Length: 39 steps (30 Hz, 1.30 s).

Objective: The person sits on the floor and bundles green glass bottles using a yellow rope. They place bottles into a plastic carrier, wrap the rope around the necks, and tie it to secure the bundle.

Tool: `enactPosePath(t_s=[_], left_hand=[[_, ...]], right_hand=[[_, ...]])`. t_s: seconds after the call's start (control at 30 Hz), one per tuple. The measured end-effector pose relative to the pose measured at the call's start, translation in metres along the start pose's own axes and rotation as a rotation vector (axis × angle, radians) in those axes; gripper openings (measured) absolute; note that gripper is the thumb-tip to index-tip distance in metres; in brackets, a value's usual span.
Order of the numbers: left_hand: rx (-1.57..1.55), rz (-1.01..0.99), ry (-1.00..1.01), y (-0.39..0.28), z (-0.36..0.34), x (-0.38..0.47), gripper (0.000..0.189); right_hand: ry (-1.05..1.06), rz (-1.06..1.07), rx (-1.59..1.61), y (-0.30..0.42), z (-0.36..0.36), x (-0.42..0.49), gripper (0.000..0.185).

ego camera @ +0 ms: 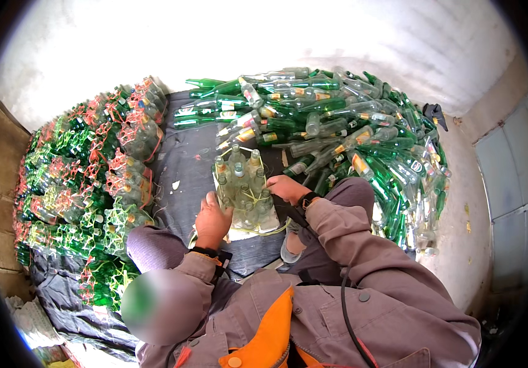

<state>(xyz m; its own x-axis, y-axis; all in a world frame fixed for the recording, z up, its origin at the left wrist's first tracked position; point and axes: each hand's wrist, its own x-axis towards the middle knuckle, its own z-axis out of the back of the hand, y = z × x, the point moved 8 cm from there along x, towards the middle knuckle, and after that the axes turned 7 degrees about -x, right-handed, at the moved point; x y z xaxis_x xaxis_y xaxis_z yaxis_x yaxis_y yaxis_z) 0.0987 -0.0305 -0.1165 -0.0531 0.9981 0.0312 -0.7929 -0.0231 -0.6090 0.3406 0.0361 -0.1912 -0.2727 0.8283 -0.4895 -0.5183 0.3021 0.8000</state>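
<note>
Before me a cluster of clear glass bottles (238, 171) stands upright, packed close together. Pale yellow-green twine (255, 200) crosses between some of the necks and runs around the group. Under the cluster lies a pale flat sheet (244, 234), its front edge showing. My left hand (212, 219) is at the near left side of the bottles, thumb and fingers apart, with nothing visible in it. On the right side, my right hand (287, 188) has its fingers curled in at the bottles and twine. Whether it grips a strand is too small to tell.
Loose green and clear bottles (319, 108) lie heaped from the back round to the right. At left stand many bottle bundles (128, 172) tied with red and yellow-green twine. Dark cloth (176, 152) covers the floor. A blurred round patch (160, 307) hides part of the lower left.
</note>
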Motion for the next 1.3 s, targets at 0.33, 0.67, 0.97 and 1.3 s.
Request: enactPosePath(t_s=[0.33,0.67,0.97,1.3], left_hand=[[-0.931,0.444,0.318,0.045,-0.068,0.006,0.04],[-0.396,0.012,0.023,0.062,-0.048,0.071,0.041],[-0.113,-0.123,-0.121,-0.007,-0.008,0.059,0.051],[-0.001,-0.515,0.195,-0.066,-0.03,-0.014,0.025]], right_hand=[[0.207,-0.1,0.104,0.01,-0.01,-0.008,0.043],[-0.089,0.256,0.106,0.002,-0.085,-0.04,0.038],[-0.249,0.185,0.242,0.001,-0.103,-0.049,0.042],[-0.252,0.197,0.244,-0.005,-0.108,-0.04,0.036]])
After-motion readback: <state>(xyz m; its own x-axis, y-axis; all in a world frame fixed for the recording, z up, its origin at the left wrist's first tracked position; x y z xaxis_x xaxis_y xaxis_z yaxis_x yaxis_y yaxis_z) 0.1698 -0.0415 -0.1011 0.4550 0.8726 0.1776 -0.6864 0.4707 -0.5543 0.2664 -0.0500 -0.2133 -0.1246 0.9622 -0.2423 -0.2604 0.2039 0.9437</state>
